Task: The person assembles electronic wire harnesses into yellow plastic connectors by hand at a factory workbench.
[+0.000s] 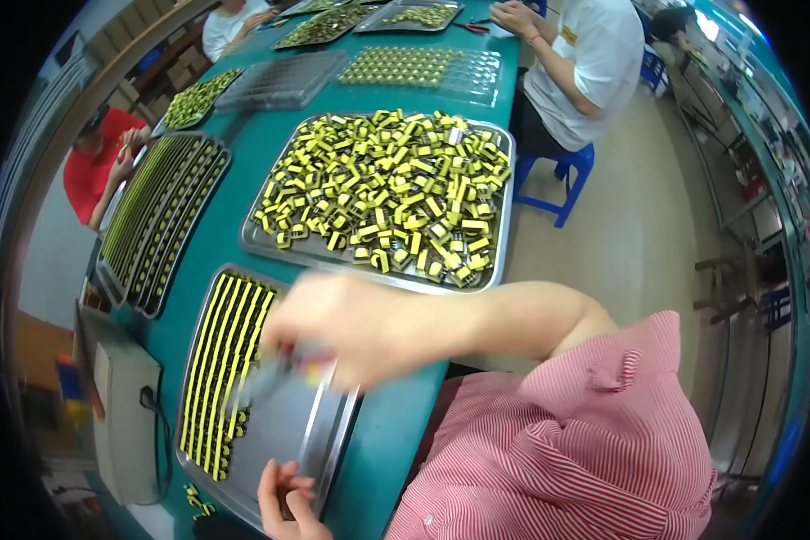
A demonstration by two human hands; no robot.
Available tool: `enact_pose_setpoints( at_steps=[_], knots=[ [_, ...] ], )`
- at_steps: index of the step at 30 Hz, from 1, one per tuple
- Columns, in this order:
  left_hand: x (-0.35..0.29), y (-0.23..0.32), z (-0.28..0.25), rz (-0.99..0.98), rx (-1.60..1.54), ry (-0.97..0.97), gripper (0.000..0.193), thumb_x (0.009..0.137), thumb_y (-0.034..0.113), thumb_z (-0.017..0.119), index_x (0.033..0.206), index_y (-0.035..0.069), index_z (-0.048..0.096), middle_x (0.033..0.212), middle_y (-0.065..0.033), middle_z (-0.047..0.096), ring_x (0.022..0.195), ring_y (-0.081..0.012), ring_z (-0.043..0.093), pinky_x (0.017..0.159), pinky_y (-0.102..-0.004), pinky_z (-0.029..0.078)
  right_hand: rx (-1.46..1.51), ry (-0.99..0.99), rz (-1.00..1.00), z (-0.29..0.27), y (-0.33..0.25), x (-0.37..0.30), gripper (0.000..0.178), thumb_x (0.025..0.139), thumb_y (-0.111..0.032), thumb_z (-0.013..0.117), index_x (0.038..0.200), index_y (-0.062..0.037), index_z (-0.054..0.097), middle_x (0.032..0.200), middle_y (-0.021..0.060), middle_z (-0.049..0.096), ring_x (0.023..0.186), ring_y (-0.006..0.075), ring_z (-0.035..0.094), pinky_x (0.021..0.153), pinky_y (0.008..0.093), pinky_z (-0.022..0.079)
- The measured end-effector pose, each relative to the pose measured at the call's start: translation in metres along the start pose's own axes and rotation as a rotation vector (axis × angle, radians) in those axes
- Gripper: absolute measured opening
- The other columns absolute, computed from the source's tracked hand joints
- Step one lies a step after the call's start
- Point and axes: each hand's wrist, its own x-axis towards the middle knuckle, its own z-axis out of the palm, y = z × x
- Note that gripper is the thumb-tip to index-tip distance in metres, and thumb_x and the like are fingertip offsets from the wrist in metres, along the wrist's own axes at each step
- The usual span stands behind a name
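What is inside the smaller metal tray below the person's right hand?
Rows of yellow-and-black parts line its left side, with bare metal further right. The blurred right hand covers its upper right; that area cannot be seen.

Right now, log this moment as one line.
left hand: at near end of tray, grip unclear; right hand: blurred above tray, holding grey object; yellow-black parts: rows on tray's left side; heaped parts: second tray beyond
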Motion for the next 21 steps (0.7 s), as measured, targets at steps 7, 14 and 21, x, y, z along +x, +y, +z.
enact_pose_setpoints(
  at_steps=[7, 14, 21],
  knots=[
    [0.0, -0.027, -0.012, -0.329, -0.493, 0.11, 0.03, 0.081, 0.013, 0.056, 0.107, -0.002, 0.053, 0.097, -0.0103, 0.056, 0.085, -0.0208, 0.055, 0.067, -0.0313, 0.046, 0.272, -0.491, -0.214, 0.091, -0.033, 0.02, 0.025, 0.053, -0.008, 0.067, 0.076, -0.0018, 0.06, 0.067, 0.0129, 0.06, 0.071, 0.0317, 0.059, 0.059, 0.0407, 0.046],
    [0.004, -0.039, -0.016, -0.476, -0.767, -0.108, 0.031, 0.082, 0.024, 0.058, 0.102, 0.002, 0.051, 0.088, -0.007, 0.053, 0.073, -0.0168, 0.05, 0.061, -0.0284, 0.041, 0.686, -0.559, 0.189, 0.101, -0.014, 0.01, 0.039, 0.061, -0.005, 0.069, 0.097, 0.0019, 0.054, 0.087, 0.0118, 0.061, 0.079, 0.0276, 0.06, 0.065, 0.0346, 0.047],
    [0.006, -0.044, -0.02, -0.319, -1.217, -0.051, 0.038, 0.08, 0.009, 0.055, 0.116, 0.004, 0.046, 0.094, -0.0096, 0.05, 0.072, -0.0152, 0.046, 0.058, -0.0251, 0.039, 1.435, -0.126, 0.766, 0.113, 0.003, 0.034, 0.033, 0.087, -0.034, 0.053, 0.084, -0.0022, 0.058, 0.072, 0.0062, 0.058, 0.065, 0.0137, 0.056, 0.056, 0.0277, 0.046]
  ],
)
